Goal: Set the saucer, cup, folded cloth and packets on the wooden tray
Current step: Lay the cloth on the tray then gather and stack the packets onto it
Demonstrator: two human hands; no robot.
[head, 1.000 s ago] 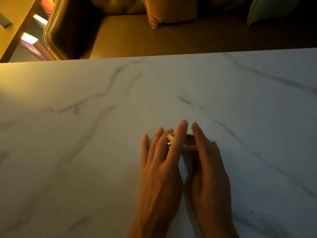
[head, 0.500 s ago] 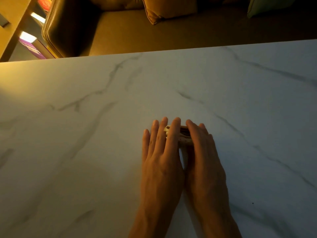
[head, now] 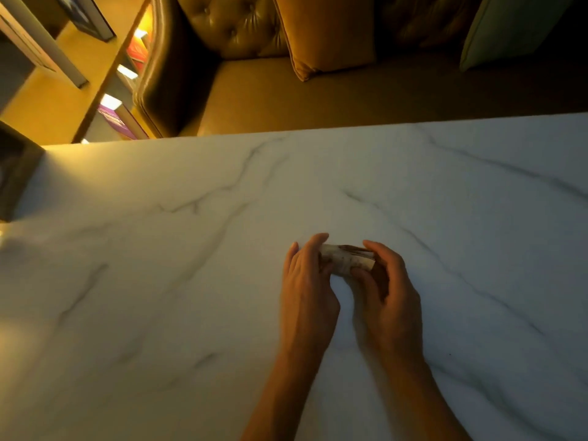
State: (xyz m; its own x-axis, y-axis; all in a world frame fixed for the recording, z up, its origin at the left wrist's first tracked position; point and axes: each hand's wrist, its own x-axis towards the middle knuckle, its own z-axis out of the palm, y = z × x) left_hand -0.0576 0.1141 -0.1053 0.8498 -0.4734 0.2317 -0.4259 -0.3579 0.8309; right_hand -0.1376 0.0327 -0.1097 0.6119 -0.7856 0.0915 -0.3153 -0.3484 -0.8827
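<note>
Head view: we are pinching a small stack of packets (head: 346,261) between left hand (head: 307,292) and right hand (head: 386,302), fingers clenched on it, over the marble tabletop (head: 159,281).

Pale cream with faint brown speckling on the small stack of packets (head: 346,261), darker brown along the layered edges up by the fingertips. White marble with thin grey veins across the table (head: 159,281), washed warm yellow well to the left of the fingers. Glossy olive-brown tufted leather on the sofa (head: 197,68) far beyond the fingertips. Mustard gold on one cushion (head: 324,30), pale grey-green on another cushion (head: 509,27). Purple on a book (head: 117,119).
</note>
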